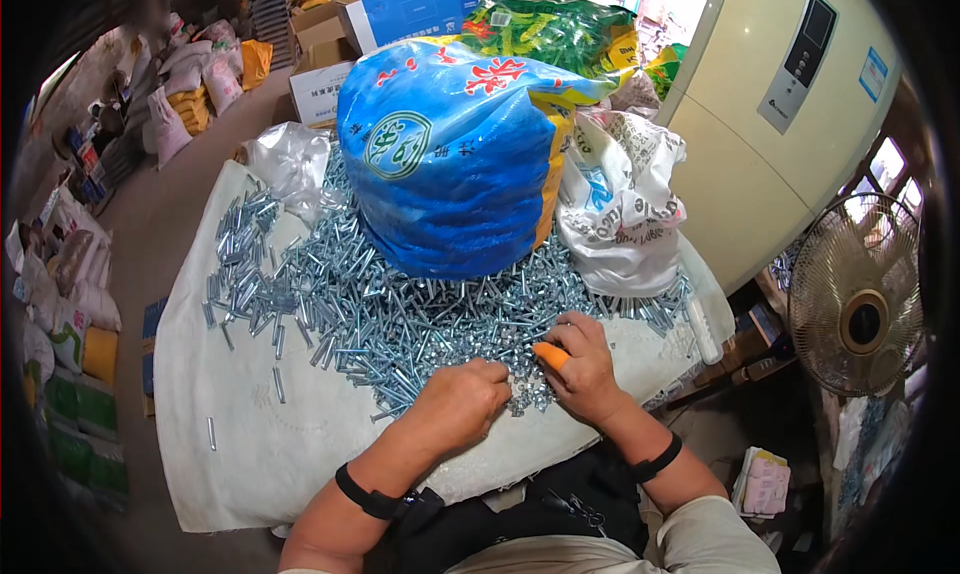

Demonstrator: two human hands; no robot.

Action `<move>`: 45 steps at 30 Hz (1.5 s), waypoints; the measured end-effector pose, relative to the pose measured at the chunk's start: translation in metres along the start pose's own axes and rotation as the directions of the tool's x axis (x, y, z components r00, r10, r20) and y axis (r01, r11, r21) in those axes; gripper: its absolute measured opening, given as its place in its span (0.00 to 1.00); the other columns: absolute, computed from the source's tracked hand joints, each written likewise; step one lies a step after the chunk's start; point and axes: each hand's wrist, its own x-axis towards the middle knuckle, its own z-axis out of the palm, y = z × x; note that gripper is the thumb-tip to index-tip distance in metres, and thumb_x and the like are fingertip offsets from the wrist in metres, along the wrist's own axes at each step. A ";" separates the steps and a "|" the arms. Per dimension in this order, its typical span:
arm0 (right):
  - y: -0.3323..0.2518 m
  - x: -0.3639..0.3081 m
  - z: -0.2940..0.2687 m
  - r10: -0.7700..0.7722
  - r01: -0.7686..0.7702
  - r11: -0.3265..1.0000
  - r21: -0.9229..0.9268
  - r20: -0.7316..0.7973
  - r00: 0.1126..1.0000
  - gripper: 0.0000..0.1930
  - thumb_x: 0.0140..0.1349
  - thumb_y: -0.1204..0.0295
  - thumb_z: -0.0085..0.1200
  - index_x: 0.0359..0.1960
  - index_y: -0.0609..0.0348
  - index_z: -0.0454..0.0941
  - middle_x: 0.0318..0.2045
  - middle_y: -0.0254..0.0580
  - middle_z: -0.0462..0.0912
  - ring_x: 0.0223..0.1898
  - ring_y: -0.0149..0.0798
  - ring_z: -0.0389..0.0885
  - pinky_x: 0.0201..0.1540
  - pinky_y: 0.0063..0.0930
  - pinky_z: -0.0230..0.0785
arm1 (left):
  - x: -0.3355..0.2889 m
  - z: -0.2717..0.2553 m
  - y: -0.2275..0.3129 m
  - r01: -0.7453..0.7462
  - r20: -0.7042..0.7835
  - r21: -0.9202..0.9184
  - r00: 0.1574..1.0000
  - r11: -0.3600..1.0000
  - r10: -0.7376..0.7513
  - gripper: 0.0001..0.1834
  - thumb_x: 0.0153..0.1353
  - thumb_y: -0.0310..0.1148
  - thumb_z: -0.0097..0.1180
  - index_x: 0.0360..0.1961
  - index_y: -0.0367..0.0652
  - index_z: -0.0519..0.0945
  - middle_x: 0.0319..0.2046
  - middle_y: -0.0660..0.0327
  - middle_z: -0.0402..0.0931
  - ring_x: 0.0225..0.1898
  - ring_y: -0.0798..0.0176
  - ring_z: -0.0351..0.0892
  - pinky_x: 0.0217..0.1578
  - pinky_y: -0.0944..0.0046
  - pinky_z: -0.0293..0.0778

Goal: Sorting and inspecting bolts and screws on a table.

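Bolts (400, 324), silvery and loose, heaped across the middle of the frame, with a few strays toward the lower left. Beneath them, spread wide through the centre, a whitish woven sheet (250, 434). Standing tall at upper right, a cream air-conditioner cabinet (720, 154). Upright among the bolts at upper centre, a bulging blue sack (440, 204), with a green sack (550, 39) behind. At far right, a wire-caged fan (862, 319); just right of the blue sack, a crumpled white bag (620, 214); on its left, a clear plastic bag (290, 164). At lower centre, by the heap's front edge, the left hand (462, 402), fingers curled inward; cannot tell of any part grasped inside. Opposite, slightly right, the right hand (588, 374), fingers bent down to the pile, grip likewise hidden. Around each forearm, a black band (368, 494). On one right digit, an orange finger cover (551, 356). Smallest, between both hands, clustered nuts (526, 392).
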 end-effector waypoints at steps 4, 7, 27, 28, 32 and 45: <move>0.004 0.003 -0.001 0.032 -0.034 0.999 -0.015 -0.087 0.996 0.13 0.48 0.79 0.70 0.37 0.58 0.84 0.43 0.43 0.79 0.52 0.55 0.78 0.54 0.49 0.70 | -0.001 -0.001 -0.006 0.049 -0.075 0.068 0.996 0.996 -0.044 0.05 0.50 0.26 0.64 0.30 0.45 0.87 0.37 0.63 0.82 0.41 0.56 0.84 0.36 0.57 0.81; 0.009 0.002 0.002 0.050 -0.052 0.998 -0.018 -0.111 0.993 0.12 0.49 0.80 0.69 0.37 0.58 0.84 0.42 0.44 0.79 0.52 0.55 0.78 0.54 0.48 0.70 | -0.001 -0.001 -0.010 0.082 -0.171 0.119 0.983 0.990 -0.061 0.05 0.49 0.25 0.62 0.28 0.46 0.86 0.34 0.63 0.80 0.40 0.55 0.83 0.35 0.57 0.81; 0.005 -0.012 -0.016 0.413 -0.403 0.910 0.093 -0.162 0.896 0.12 0.57 0.74 0.67 0.42 0.64 0.87 0.43 0.51 0.85 0.46 0.56 0.82 0.52 0.44 0.73 | 0.002 0.003 0.004 0.015 -0.265 -0.272 0.960 0.962 -0.090 0.10 0.59 0.25 0.68 0.42 0.40 0.85 0.37 0.54 0.85 0.36 0.49 0.87 0.35 0.58 0.83; 0.005 -0.013 -0.015 0.432 -0.418 0.902 0.110 -0.188 0.882 0.13 0.57 0.73 0.67 0.43 0.64 0.86 0.44 0.51 0.86 0.47 0.57 0.82 0.53 0.45 0.73 | 0.003 0.007 0.007 -0.018 -0.262 -0.309 0.963 0.951 -0.067 0.09 0.60 0.27 0.67 0.42 0.42 0.85 0.37 0.54 0.84 0.35 0.47 0.86 0.35 0.55 0.82; 0.016 -0.014 -0.011 0.452 -0.444 0.892 0.089 -0.152 0.879 0.15 0.57 0.71 0.67 0.45 0.65 0.86 0.44 0.52 0.86 0.47 0.57 0.82 0.54 0.45 0.73 | 0.011 0.005 0.016 -0.099 -0.189 -0.392 0.982 0.914 0.025 0.11 0.59 0.29 0.67 0.44 0.43 0.84 0.38 0.55 0.83 0.39 0.47 0.85 0.39 0.52 0.82; 0.023 -0.013 -0.005 0.457 -0.445 0.881 0.160 -0.049 0.888 0.25 0.55 0.67 0.70 0.53 0.64 0.82 0.48 0.53 0.83 0.51 0.58 0.79 0.57 0.46 0.73 | 0.021 0.012 0.024 -0.133 -0.044 -0.048 0.990 0.990 0.131 0.16 0.58 0.31 0.68 0.48 0.41 0.85 0.51 0.55 0.82 0.56 0.48 0.79 0.57 0.49 0.74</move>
